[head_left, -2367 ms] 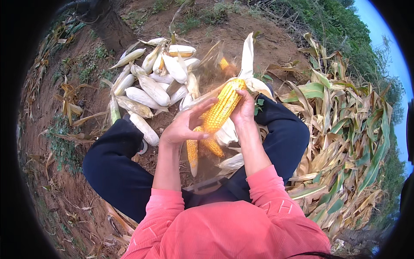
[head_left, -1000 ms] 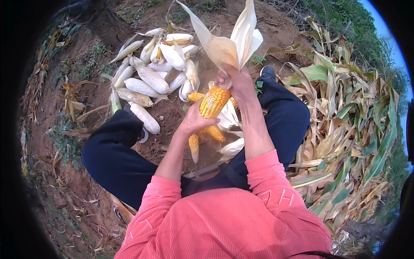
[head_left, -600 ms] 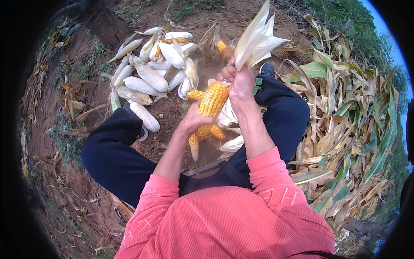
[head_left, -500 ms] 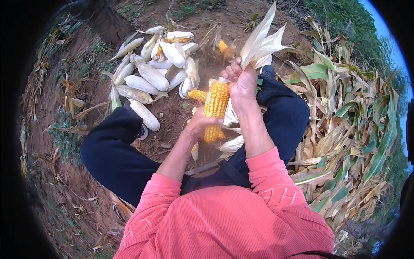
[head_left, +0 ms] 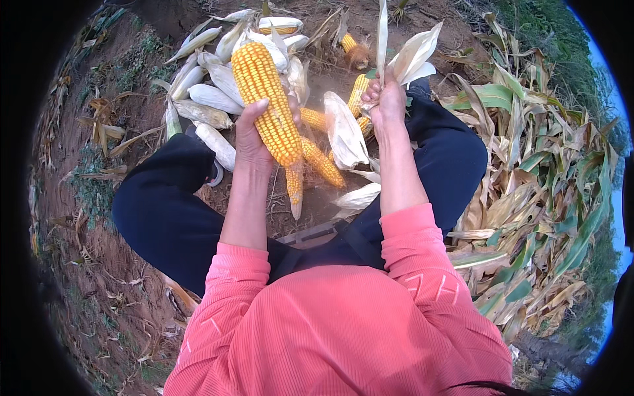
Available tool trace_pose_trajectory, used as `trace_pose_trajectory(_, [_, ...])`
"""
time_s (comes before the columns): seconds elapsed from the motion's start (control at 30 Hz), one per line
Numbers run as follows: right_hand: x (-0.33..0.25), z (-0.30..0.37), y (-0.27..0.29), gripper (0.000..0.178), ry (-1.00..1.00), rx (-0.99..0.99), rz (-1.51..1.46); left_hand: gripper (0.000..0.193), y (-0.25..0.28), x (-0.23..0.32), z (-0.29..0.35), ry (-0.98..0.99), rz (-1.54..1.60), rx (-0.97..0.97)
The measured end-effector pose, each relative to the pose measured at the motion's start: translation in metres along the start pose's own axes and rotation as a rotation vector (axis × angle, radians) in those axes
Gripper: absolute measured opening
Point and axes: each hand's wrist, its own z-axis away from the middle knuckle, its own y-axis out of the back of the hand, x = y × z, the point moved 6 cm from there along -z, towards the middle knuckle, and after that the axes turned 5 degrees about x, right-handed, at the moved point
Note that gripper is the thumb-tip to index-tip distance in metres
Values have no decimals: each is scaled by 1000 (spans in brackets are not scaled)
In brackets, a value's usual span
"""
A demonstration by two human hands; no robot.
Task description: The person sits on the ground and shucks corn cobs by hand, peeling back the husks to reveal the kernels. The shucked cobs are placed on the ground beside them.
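Observation:
My left hand point(head_left: 256, 135) is closed round a large, husked ear of corn point(head_left: 266, 99), its yellow kernels bare from end to end. It is raised and tilted, the upper end leaning left over the husked pile. In my right hand point(head_left: 386, 102), fingers closed, is a bunch of pale corn husk point(head_left: 416, 54) whose leaves point up and outward. Between and below the hands lie several bare yellow cobs point(head_left: 321, 162) on the soil. A loose pale husk piece point(head_left: 345, 134) is close by my right wrist, above the cobs.
Ears still in white husks point(head_left: 214, 97) are heaped at the far left, beyond my left knee. A broad bank of dry husks and leaves point(head_left: 508, 165) spreads along the right side. A bare cob with brown silk point(head_left: 353, 49) lies farther off. My bent legs point(head_left: 172, 211) frame the work area.
My left hand has carried the corn ear left and up, away from my right hand. My right hand, still gripping husk, has shifted slightly right. More yellow cobs are now visible on the ground.

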Motion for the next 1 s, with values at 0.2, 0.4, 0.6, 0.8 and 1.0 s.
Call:
trace_pose_trajectory(0.2, [136, 16, 41, 38, -15, -421, 1409, 38, 33, 77, -1, -263, -64, 142])
trace_pose_trajectory(0.4, [206, 86, 83, 60, -554, -1285, 1718, 40, 47, 75, -7, -285, -90, 270])
trace_pose_trajectory(0.6, [113, 64, -16, 76, -358, -642, 689, 43, 60, 33, -21, -162, -340, 337])
trace_pose_trajectory(0.8, [106, 51, -27, 55, -297, -493, 320, 55, 49, -59, -30, 169, -548, 12])
trace_pose_trajectory(1.0, [104, 19, 21, 31, -216, -313, 461, 59, 59, -131, -8, 463, -816, -45])
